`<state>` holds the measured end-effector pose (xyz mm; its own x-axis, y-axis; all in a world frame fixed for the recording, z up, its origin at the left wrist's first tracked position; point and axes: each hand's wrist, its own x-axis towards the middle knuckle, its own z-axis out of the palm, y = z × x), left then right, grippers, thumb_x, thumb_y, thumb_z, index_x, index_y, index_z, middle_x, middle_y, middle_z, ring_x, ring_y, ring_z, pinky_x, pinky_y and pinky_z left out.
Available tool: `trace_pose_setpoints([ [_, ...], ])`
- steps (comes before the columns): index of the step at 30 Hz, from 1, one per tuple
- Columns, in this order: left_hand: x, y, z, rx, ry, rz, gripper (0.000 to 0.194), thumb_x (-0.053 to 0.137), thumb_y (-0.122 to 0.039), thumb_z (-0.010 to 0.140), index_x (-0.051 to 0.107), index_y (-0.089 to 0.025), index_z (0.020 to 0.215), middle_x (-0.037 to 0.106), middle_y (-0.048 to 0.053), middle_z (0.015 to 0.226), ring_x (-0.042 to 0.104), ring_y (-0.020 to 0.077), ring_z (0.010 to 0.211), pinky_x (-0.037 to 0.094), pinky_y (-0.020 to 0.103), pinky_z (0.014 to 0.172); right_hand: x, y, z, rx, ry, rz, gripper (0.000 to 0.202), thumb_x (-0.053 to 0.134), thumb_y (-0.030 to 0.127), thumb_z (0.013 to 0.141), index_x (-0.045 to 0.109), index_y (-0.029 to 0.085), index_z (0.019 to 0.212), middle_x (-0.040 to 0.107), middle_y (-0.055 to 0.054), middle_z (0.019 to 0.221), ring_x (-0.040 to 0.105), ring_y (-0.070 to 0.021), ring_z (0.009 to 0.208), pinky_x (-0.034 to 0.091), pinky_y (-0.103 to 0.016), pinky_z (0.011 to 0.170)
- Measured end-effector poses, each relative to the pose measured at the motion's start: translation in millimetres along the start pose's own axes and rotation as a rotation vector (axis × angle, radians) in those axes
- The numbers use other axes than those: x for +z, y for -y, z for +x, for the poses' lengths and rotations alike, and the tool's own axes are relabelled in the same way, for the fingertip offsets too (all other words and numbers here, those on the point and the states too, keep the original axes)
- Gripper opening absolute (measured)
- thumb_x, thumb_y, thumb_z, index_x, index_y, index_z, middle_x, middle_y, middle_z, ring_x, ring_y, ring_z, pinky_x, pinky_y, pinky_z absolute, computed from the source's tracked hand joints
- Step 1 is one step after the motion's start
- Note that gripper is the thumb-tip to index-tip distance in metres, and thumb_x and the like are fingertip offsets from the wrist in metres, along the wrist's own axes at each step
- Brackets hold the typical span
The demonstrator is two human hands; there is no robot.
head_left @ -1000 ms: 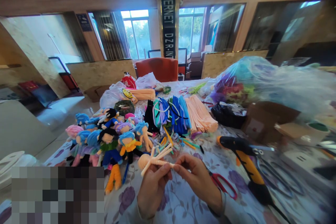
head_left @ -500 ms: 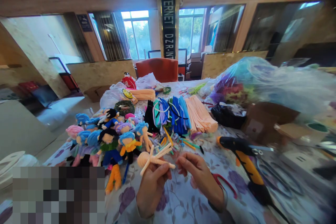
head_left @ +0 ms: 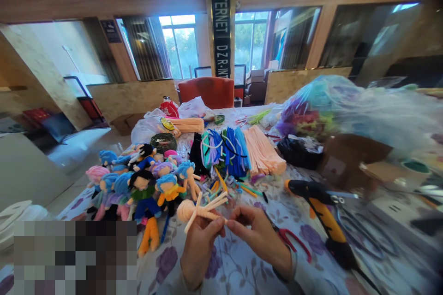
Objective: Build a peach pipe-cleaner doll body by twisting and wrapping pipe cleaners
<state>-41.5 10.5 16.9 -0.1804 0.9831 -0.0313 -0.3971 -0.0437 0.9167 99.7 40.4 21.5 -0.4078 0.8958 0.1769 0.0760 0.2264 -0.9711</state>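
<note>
A peach pipe-cleaner figure [head_left: 187, 211] with a round wound head and thin limbs lies across my left hand [head_left: 200, 244], which pinches its body between thumb and fingers. Its head points left and several straight stems stick out to the upper right. My right hand [head_left: 258, 235] is closed at the figure's right end, thumb and forefinger pinching the tip beside my left thumb. Left of my hands sits a pile of small dolls [head_left: 141, 184] with blue, pink, purple and black hair. Beyond my hands lie bundled blue stems [head_left: 230, 152] and peach stems [head_left: 265, 152].
Red-handled pliers [head_left: 294, 239] lie just right of my right hand. Further right are an orange and black glue gun [head_left: 325, 216], cables, a cardboard box [head_left: 353, 156] and a big clear plastic bag [head_left: 367, 106]. A wire coil [head_left: 164, 143] sits behind the dolls.
My right hand has moved left and its fingertips now pinch the figure's right end. The figure has shifted slightly left in my left hand.
</note>
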Motion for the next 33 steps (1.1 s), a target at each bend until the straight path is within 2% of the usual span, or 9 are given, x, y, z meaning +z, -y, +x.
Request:
trace_pose_setpoints([
  [6,2.4,-1.5,-1.4,-0.049,-0.071,-0.061,0.02,0.072,-0.034,0.066,0.066,-0.015,0.068,0.06,-0.001,0.057,0.054,0.0115,0.055,0.046,0.023,0.057,0.0,-1.2,0.6,0.012,-0.05,-0.089,0.018,0.062,0.026,0.076,0.058,0.015,0.064,0.053,0.002,0.058,0.046,-0.0106,0.054,0.035,-0.021,0.05],
  [11,3.3,-7.8,-2.6,0.013,-0.172,0.169,0.021,0.075,-0.033,0.061,0.071,-0.016,0.072,0.06,-0.002,0.053,0.054,0.0131,0.054,0.046,0.024,0.057,0.5,-1.6,1.1,0.035,0.017,-0.022,0.021,0.063,0.033,0.077,0.057,0.015,0.067,0.052,0.002,0.059,0.044,-0.0101,0.052,0.034,-0.021,0.049],
  [14,3.4,-13.5,-3.2,0.074,-0.148,0.276,0.013,0.074,-0.029,0.061,0.069,-0.017,0.061,0.06,-0.002,0.051,0.055,0.0144,0.053,0.046,0.025,0.055,0.4,-1.2,1.3,0.014,0.027,-0.017,0.026,0.062,0.038,0.079,0.059,0.015,0.068,0.052,0.001,0.06,0.043,-0.01,0.053,0.034,-0.022,0.05],
  [17,3.3,-17.2,-3.4,0.119,-0.126,0.35,0.018,0.072,-0.028,0.062,0.063,-0.019,0.05,0.06,-0.002,0.05,0.056,0.0153,0.054,0.045,0.025,0.055,-0.7,-2.2,1.6,0.037,0.026,0.027,0.029,0.063,0.041,0.077,0.06,0.014,0.066,0.05,0.002,0.059,0.041,-0.0099,0.054,0.031,-0.022,0.05],
  [25,-1.2,-15.2,-4.4,0.096,-0.109,0.452,0.02,0.072,-0.032,0.061,0.065,-0.018,0.049,0.058,0.0,0.044,0.053,0.0159,0.047,0.042,0.026,0.05,-1.5,-9.8,3.0,0.126,0.095,0.291,0.033,0.069,0.043,0.07,0.056,0.014,0.06,0.048,0.004,0.054,0.041,-0.0089,0.051,0.03,-0.021,0.051],
  [33,-1.5,-16.0,-5.1,0.104,-0.131,0.472,0.02,0.07,-0.027,0.064,0.062,-0.018,0.048,0.057,-0.001,0.045,0.052,0.0151,0.047,0.04,0.026,0.05,0.5,-11.3,2.6,0.126,0.085,0.248,0.032,0.068,0.043,0.072,0.058,0.014,0.062,0.052,0.003,0.055,0.045,-0.0099,0.052,0.033,-0.022,0.052],
])
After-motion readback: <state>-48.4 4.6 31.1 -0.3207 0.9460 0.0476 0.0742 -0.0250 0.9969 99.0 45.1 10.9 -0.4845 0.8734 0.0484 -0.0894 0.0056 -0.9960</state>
